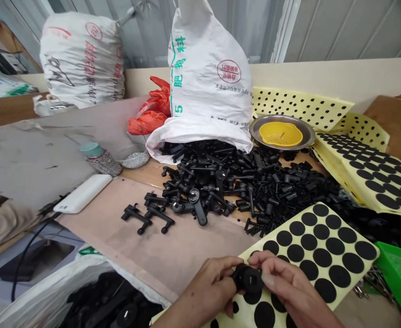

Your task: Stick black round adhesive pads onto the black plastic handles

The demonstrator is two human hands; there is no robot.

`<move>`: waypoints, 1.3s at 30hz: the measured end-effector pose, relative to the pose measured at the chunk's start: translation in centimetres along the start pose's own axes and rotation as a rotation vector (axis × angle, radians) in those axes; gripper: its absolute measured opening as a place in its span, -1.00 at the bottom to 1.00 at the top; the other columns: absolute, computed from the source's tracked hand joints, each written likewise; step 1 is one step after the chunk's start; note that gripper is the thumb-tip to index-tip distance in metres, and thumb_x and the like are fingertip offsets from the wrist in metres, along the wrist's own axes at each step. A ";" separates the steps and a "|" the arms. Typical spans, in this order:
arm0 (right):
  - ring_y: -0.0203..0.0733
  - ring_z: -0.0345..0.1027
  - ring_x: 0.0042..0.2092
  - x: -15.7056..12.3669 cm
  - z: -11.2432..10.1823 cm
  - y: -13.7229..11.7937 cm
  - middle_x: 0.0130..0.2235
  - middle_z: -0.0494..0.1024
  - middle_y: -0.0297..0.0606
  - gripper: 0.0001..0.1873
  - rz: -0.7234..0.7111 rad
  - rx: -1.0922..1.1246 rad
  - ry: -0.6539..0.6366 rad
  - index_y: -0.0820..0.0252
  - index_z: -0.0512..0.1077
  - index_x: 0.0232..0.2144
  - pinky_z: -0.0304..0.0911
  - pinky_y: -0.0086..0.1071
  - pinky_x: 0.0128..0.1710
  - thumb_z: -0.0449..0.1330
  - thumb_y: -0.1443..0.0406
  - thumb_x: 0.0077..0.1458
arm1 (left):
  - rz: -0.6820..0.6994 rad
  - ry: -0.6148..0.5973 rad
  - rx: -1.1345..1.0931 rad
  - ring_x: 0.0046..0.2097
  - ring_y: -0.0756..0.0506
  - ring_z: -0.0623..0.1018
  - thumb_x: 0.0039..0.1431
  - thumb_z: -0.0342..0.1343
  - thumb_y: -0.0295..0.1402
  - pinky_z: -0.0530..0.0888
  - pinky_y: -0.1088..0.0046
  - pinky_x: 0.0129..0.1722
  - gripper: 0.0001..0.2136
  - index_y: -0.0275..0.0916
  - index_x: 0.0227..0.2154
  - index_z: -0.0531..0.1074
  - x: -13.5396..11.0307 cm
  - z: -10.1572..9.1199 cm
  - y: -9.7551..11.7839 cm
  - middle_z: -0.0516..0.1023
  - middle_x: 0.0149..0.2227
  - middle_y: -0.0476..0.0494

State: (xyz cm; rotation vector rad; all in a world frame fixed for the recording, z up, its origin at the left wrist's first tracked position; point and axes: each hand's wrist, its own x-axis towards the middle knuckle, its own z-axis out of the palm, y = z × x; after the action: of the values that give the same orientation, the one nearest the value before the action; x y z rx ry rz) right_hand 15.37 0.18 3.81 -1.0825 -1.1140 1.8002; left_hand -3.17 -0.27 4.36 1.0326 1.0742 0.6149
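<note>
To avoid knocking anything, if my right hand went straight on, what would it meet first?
Probably the black part your left hand holds; your right hand already seems to touch it.

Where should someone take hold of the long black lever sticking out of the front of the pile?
Take the flat rounded tail of the long black lever from above, on the near side. It juts out of the pile over the pinkish board, so fingers can reach it freely, while its round head sits among other parts.

From here I cannot see the whole black plastic part (247, 279), because the fingers (255, 259) cover it. The right edge cuts the green tray (400, 278), and the small metal pieces (373, 282) beside it are too small to tell.
</note>
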 end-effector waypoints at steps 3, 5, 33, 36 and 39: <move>-0.04 0.30 -0.14 0.2 -0.1 0.2 -0.18 0.40 -0.19 -0.79 0.003 -0.003 0.002 0.18 0.36 -0.60 0.19 -0.25 -0.15 0.24 0.21 -0.07 | 0.012 -0.004 -0.011 -0.61 0.10 0.35 -0.07 -0.06 -0.40 0.28 0.66 -0.67 -0.65 -0.32 -0.22 0.47 -0.1 -0.1 0.3 0.45 -0.48 -0.02; -0.06 0.30 -0.16 0.4 -0.2 0.3 -0.18 0.39 -0.20 -0.80 0.010 0.001 0.006 0.18 0.37 -0.59 0.20 -0.27 -0.17 0.24 0.20 -0.06 | 0.018 -0.005 -0.022 -0.60 0.09 0.36 -0.01 -0.06 -0.37 0.27 0.67 -0.67 -0.67 -0.30 -0.20 0.48 -0.2 -0.2 0.4 0.46 -0.47 -0.02; -0.10 0.26 -0.17 0.5 -0.3 0.2 -0.22 0.38 -0.24 -0.80 -0.006 -0.139 -0.012 0.14 0.35 -0.59 0.17 -0.36 -0.24 0.21 0.21 -0.03 | 0.000 -0.018 0.050 -0.55 0.07 0.40 0.11 -0.09 -0.33 0.30 0.64 -0.59 -0.77 -0.27 -0.34 0.45 -0.7 0.1 1.2 0.52 -0.38 -0.04; -0.11 0.26 -0.21 0.6 -0.2 0.1 -0.26 0.38 -0.25 -0.80 -0.011 -0.151 -0.021 0.15 0.34 -0.61 0.17 -0.34 -0.24 0.22 0.22 -0.04 | -0.004 -0.021 0.043 -0.59 0.09 0.38 0.10 -0.10 -0.34 0.28 0.65 -0.61 -0.75 -0.27 -0.31 0.47 -0.6 0.1 1.4 0.51 -0.41 -0.04; -0.10 0.27 -0.23 0.7 -0.1 -0.1 -0.28 0.38 -0.25 -0.80 -0.008 -0.136 -0.023 0.15 0.34 -0.61 0.17 -0.32 -0.25 0.22 0.23 -0.05 | -0.039 -0.027 0.031 -0.62 0.09 0.36 0.09 -0.10 -0.35 0.26 0.64 -0.63 -0.73 -0.30 -0.32 0.49 -0.5 0.1 1.7 0.50 -0.45 -0.04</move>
State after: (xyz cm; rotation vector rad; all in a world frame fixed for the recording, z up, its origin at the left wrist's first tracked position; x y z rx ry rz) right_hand 15.25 0.86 3.71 -1.1368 -1.2684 1.7548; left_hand -3.14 -0.04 6.09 1.0419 1.0807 0.5524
